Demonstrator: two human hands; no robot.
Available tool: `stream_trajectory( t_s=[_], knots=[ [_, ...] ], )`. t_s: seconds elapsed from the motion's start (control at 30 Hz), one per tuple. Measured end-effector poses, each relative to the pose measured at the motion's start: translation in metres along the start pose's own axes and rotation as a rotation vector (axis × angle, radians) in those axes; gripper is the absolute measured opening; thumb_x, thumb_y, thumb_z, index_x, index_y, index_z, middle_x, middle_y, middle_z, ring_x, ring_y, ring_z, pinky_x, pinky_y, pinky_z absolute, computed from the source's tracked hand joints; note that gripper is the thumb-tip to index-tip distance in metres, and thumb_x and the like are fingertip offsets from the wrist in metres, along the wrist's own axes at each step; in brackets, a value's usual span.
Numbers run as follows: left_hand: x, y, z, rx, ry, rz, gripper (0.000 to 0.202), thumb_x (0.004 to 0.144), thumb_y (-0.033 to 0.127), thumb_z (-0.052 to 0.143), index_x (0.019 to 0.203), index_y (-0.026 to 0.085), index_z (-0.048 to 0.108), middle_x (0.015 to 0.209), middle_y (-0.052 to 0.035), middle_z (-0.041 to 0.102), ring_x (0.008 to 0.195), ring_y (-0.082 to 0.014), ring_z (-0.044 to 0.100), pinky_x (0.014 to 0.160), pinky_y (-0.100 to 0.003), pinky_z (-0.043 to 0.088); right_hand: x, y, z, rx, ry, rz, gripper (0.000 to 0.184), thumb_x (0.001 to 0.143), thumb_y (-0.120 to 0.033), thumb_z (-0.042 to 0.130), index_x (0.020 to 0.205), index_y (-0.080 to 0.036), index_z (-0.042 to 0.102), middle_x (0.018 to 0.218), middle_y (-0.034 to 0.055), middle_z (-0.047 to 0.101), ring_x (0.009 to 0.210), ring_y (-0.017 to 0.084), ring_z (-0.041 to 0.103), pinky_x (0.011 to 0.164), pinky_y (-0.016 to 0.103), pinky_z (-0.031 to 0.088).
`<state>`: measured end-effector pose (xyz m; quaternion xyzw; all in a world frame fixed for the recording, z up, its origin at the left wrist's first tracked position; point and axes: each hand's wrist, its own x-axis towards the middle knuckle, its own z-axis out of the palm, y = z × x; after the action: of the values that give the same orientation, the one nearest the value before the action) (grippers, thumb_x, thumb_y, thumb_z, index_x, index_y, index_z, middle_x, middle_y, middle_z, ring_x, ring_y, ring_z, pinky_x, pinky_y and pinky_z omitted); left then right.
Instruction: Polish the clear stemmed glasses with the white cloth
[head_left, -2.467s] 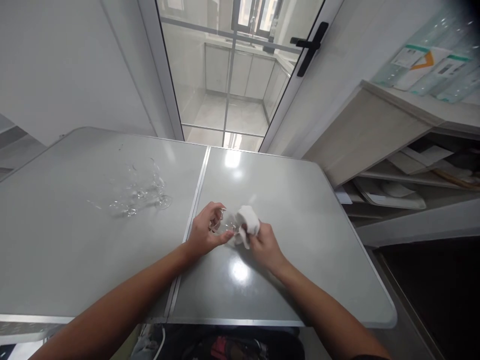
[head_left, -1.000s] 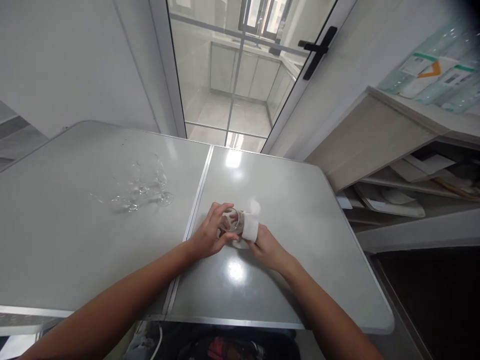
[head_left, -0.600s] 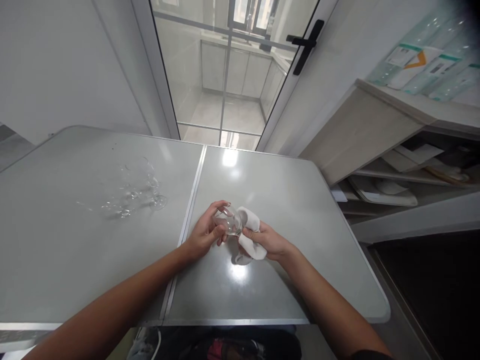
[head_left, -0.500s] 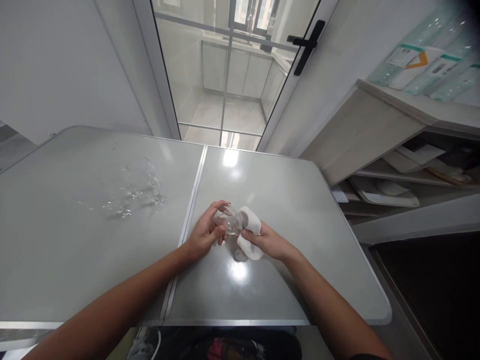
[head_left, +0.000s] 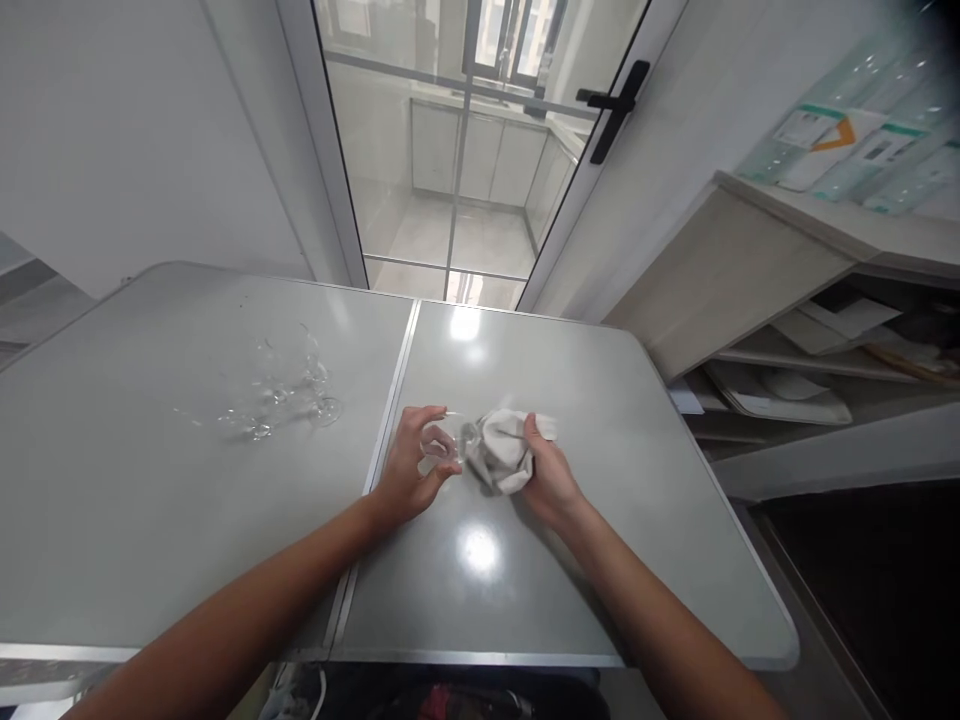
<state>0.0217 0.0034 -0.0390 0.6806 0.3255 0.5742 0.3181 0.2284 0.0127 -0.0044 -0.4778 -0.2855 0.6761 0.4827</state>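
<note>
My left hand point(head_left: 412, 465) is closed around the bowl of a clear stemmed glass point(head_left: 454, 425), thumb on the near side and fingers on the far side. The glass lies on its side in the air, its stem end towards the right. A white cloth point(head_left: 504, 448) is bunched over that end, covering the foot. My right hand point(head_left: 551, 475) grips the cloth, its thumb on top and its other fingers mostly hidden. Both hands are above the right half of the grey table point(head_left: 600, 590).
Several clear stemmed glasses point(head_left: 277, 395) stand grouped on the table's left half. A metal seam point(head_left: 390, 410) divides the tabletop. Wooden shelves point(head_left: 675, 270) with plastic bottles point(head_left: 840, 140) rise at the right. A glass door point(head_left: 457, 170) faces the far edge.
My right hand has turned, and the cloth is now bunched around the glass's stem end instead of spread apart. My left fingers have shifted on the bowl. The camera view has moved slightly.
</note>
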Motion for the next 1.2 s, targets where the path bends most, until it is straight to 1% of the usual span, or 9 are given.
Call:
stream_trajectory(
  t_s=[0.07,0.2,0.4,0.57,0.7,0.8,0.93,1.1,1.2],
  knots=[
    [-0.002,-0.002,-0.001,0.068,-0.070,0.126,0.069,0.092,0.034,0.074,0.150,0.028,0.038,0.124,-0.0096,0.045,0.083,-0.0124,0.064,0.070,-0.031,0.065,-0.002,0.004,0.003,-0.016,-0.084,0.041,0.054,0.082,-0.065,0.074,0.106,-0.016,0.075,0.096,0.0120,0.078,0.087,0.027,0.072,0.071,0.035,0.058],
    [-0.005,-0.002,0.000,0.184,-0.123,0.261,0.074,0.093,0.039,0.071,0.155,0.025,0.034,0.123,-0.0121,0.049,0.079,-0.0134,0.064,0.070,-0.033,0.065,-0.002,0.015,0.001,-0.229,-0.042,-0.080,0.052,0.073,-0.058,0.085,0.102,-0.016,0.075,0.088,0.0091,0.078,0.083,0.026,0.071,0.073,0.036,0.057],
    [-0.003,0.001,0.003,0.103,-0.065,0.105,0.069,0.093,0.038,0.071,0.152,0.028,0.037,0.119,-0.0096,0.047,0.083,-0.0150,0.063,0.070,-0.035,0.065,-0.002,0.008,-0.005,-0.587,0.073,-0.267,0.048,0.082,-0.059,0.076,0.094,-0.013,0.077,0.090,0.0128,0.078,0.086,0.030,0.071,0.074,0.038,0.055],
    [-0.001,0.003,-0.003,0.069,-0.104,0.106,0.071,0.092,0.042,0.071,0.153,0.029,0.037,0.119,-0.0108,0.050,0.080,-0.0171,0.061,0.065,-0.036,0.064,-0.004,0.009,0.000,-0.248,-0.048,-0.121,0.052,0.076,-0.056,0.083,0.108,-0.015,0.075,0.092,0.0115,0.078,0.087,0.028,0.072,0.074,0.037,0.057],
    [-0.002,0.006,-0.004,0.142,-0.189,0.182,0.075,0.090,0.038,0.074,0.154,0.026,0.036,0.118,-0.0124,0.054,0.083,-0.0199,0.060,0.069,-0.039,0.063,-0.001,0.018,-0.002,-0.207,-0.090,-0.020,0.051,0.069,-0.050,0.089,0.098,-0.012,0.074,0.083,0.0103,0.076,0.074,0.024,0.069,0.066,0.034,0.055],
    [-0.003,0.008,-0.001,0.172,-0.197,0.202,0.077,0.088,0.031,0.075,0.154,0.026,0.036,0.118,-0.0128,0.055,0.089,-0.0217,0.061,0.072,-0.040,0.063,0.001,0.018,-0.007,-0.398,0.009,-0.108,0.044,0.072,-0.050,0.087,0.090,-0.011,0.074,0.083,0.0103,0.076,0.073,0.024,0.068,0.066,0.034,0.054],
    [-0.004,0.004,0.001,0.036,-0.067,0.006,0.066,0.092,0.036,0.072,0.149,0.029,0.040,0.118,-0.0097,0.050,0.086,-0.0171,0.061,0.071,-0.035,0.063,-0.002,0.010,-0.004,-0.454,0.113,-0.291,0.042,0.078,-0.049,0.083,0.100,-0.014,0.077,0.100,0.0126,0.078,0.095,0.029,0.071,0.082,0.039,0.056],
    [0.000,0.005,-0.004,-0.069,-0.099,-0.066,0.067,0.092,0.056,0.066,0.149,0.029,0.044,0.119,-0.0100,0.047,0.085,-0.0160,0.060,0.062,-0.028,0.062,-0.006,0.010,0.001,-0.175,-0.153,0.041,0.046,0.073,-0.050,0.086,0.100,-0.015,0.073,0.086,0.0101,0.077,0.079,0.026,0.072,0.072,0.037,0.058],
    [0.002,0.008,-0.005,-0.081,-0.137,-0.052,0.065,0.093,0.056,0.065,0.149,0.030,0.045,0.119,-0.0095,0.047,0.074,-0.0120,0.057,0.058,-0.027,0.061,-0.002,0.016,-0.003,-0.219,-0.244,0.129,0.046,0.072,-0.050,0.087,0.096,-0.013,0.072,0.083,0.0099,0.076,0.075,0.025,0.071,0.071,0.036,0.057]
  ],
)
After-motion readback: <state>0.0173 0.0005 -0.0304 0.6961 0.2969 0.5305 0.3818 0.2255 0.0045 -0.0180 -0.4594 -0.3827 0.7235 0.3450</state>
